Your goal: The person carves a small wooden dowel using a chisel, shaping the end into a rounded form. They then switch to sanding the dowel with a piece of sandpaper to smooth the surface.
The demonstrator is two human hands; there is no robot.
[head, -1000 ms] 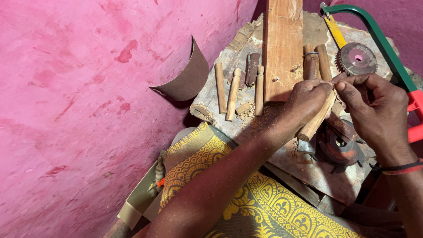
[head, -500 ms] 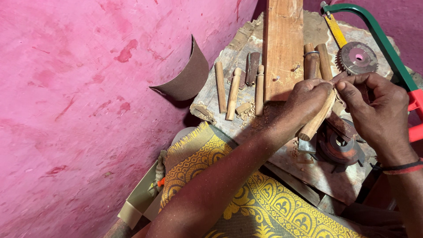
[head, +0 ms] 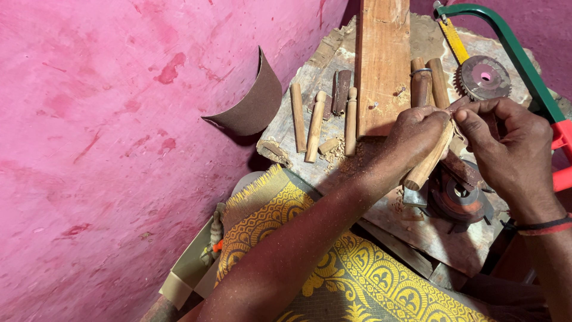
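Left hand [head: 417, 134] gripping wooden dowel [head: 430, 162], right hand [head: 506, 146] pinching its top end

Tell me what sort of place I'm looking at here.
Probably a small floor-level woodworking spot: a worn wooden work block carries turned pegs and shavings, a green-framed hacksaw lies alongside, and toothed cutter discs sit close by.

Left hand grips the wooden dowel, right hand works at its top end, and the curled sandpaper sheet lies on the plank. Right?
Not quite. The head view shows the sandpaper sheet standing curled on the pink floor, left of the plank. The rest holds: left hand grips the wooden dowel, right hand at its top end.
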